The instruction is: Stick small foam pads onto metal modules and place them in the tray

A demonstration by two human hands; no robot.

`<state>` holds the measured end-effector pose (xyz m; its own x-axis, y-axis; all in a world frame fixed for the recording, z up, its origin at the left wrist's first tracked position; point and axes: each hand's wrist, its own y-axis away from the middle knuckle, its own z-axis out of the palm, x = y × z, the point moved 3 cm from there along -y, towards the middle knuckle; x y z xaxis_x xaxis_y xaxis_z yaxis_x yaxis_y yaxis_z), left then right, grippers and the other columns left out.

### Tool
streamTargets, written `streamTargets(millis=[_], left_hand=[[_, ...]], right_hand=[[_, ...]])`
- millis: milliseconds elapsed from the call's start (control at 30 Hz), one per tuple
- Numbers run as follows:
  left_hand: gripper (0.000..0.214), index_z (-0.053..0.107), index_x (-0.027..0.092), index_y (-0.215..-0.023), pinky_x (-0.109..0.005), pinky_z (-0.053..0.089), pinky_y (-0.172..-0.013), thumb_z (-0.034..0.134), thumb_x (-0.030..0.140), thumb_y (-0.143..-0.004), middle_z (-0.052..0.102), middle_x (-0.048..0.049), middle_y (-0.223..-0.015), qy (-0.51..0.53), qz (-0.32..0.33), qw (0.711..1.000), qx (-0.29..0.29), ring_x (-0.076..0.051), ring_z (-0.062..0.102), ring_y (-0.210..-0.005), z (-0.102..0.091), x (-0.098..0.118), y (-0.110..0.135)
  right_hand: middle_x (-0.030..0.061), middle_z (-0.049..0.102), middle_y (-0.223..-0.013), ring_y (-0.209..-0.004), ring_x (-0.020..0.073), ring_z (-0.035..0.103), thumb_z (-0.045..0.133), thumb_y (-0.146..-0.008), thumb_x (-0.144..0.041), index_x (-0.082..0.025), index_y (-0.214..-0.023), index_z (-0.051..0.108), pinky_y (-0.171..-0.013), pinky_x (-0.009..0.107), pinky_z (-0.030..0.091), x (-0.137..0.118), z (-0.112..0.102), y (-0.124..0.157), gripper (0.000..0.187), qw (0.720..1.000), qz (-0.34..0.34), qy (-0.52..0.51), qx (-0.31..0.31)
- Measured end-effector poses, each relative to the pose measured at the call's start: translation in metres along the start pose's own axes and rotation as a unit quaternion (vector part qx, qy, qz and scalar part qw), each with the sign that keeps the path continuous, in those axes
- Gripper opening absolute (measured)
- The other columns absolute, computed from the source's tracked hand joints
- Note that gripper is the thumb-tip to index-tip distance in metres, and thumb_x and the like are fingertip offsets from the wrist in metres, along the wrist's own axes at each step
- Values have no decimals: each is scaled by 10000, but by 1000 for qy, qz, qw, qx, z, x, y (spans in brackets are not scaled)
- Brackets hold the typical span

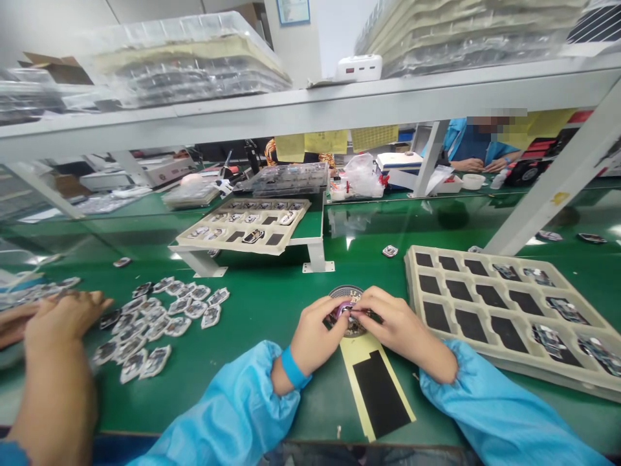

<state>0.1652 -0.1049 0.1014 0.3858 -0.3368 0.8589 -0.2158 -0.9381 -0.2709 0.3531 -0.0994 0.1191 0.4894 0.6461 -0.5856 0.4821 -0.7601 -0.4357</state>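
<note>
Purple part [344, 308] sits just right of the frame's centre, over the dish [347, 290], between your hands. At far left, a co-worker's hand [63, 317] is near scattered units [156, 314]. Your left hand [317, 331] pinches the part between thumb and forefinger. Your right hand [391, 323] has its fingertips drawn together beside it (whether they grip anything, I cannot tell). Lower centre lies a yellow sheet [356, 350]; at right, a tray [473, 306] holds boards [565, 310].

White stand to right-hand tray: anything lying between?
One small loose part, on the green bench between the stand and the tray, nearer the tray. Head view.
</note>
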Motion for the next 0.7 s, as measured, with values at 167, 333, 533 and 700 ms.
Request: streamTargets(millis=[167, 333, 533, 700], left_hand=[[288, 762, 223, -1116, -225, 478, -733, 635, 341, -886, 716, -19, -1006, 110, -112, 988, -11, -106, 588, -780, 2, -9, -5], [404, 750, 130, -1101, -256, 523, -787, 693, 413, -819, 730, -78, -1005, 219, -178, 959, -13, -162, 642, -848, 1, -17, -11], [436, 736, 123, -1084, -265, 535, -826, 666, 455, -811, 727, -86, -1030, 197, -171, 965, -13, -186, 670, -912, 0, -20, -14], [340, 750, 237, -1111, -275, 490, -968, 545, 402, -896, 710, -16, -1133, -128, -141, 980, -51, -179, 652, -1049, -53, -71, -44]], right_hand=[[4, 574, -1010, -923, 25, 548, 495, -1046, -412, -175, -1034, 616, -823, 135, 437, 6, 2, -8, 266, 993, 109, -52, -12], [20, 555, -939, -843, 52, 507, 498, -1039, -336, -151, -979, 623, -781, 181, 352, 24, 2, -16, 231, 985, 172, -1, 3], [-1, 573, -974, -918, 45, 534, 567, -1007, -426, -204, -1044, 659, -841, 171, 381, 14, 7, -16, 243, 985, 169, -12, 20], [-21, 584, -978, -916, 11, 536, 525, -1018, -357, -259, -1086, 682, -839, 140, 385, -1, 8, -12, 197, 989, 138, -47, 30]])
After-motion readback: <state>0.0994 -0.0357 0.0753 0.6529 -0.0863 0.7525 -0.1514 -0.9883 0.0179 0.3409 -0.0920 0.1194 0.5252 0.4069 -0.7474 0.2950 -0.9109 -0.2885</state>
